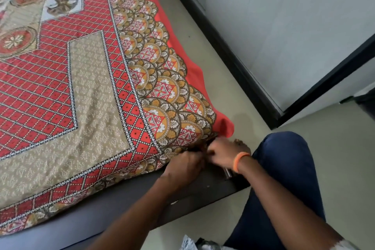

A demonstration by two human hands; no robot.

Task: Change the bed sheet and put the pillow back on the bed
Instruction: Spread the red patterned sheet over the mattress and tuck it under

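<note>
— Where is the bed sheet (85, 91) right now?

— It is spread over the bed, covering the top from the far end down to the near edge. It is red with a diamond grid, beige panels and a border of orange and brown scalloped rounds. Its plain red hem hangs over the right edge of the bed, and along the near edge the patterned border lies just above the dark bed frame (125, 207).

— And the hands?

— Both are at the near right corner of the bed. The left hand (182, 165) sits on the near edge, its fingers curled into the gathered cloth at the corner, so it grips the bed sheet. The right hand (224, 151) is just beside it, on the right edge side of the same corner, fingers bent down into the same bunched cloth, also gripping it. The two hands are almost touching.

— Anything on the wrists?

— An orange band (239, 160) circles the right wrist.

— What else is around?

— The person's knee in dark blue trousers (284, 160) is bent just right of the corner, over the pale floor (203, 50). A grey wall with a black skirting strip (213, 32) runs along the right side, well apart from the bed. No pillow can be made out.
</note>
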